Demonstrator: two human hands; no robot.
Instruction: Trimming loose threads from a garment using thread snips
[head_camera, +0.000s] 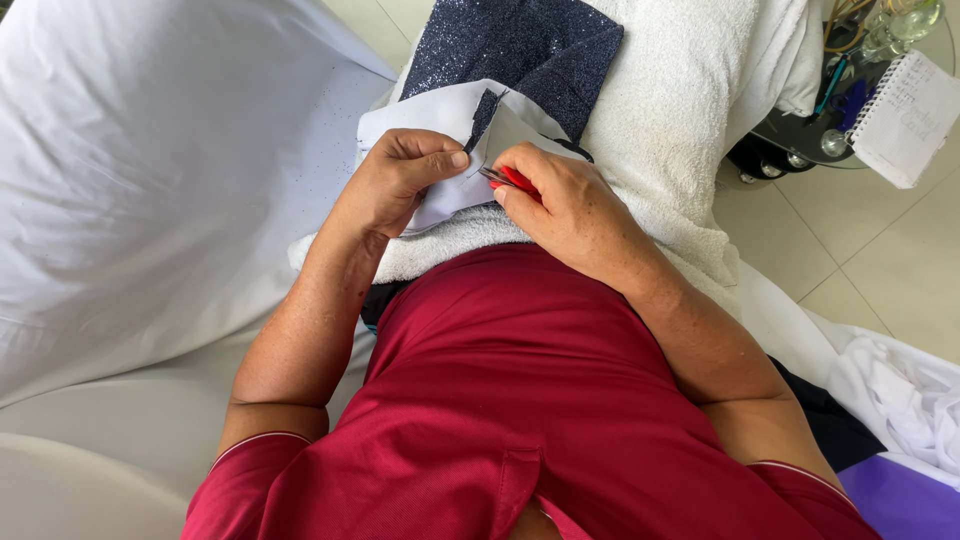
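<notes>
Pinching the pale grey fabric piece (450, 150) atop the white terry towel (680, 110), the left hand (400, 180) grips its edge while the right hand (560, 205) closes around red-handled metal snips (508, 180) beside the dark glittery navy cloth (520, 50).

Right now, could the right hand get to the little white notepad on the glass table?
Probably not without leaning. The right hand is busy holding a red-handled tool at the pale fabric, and the notepad lies well off to the side, beyond the white towel.
</notes>
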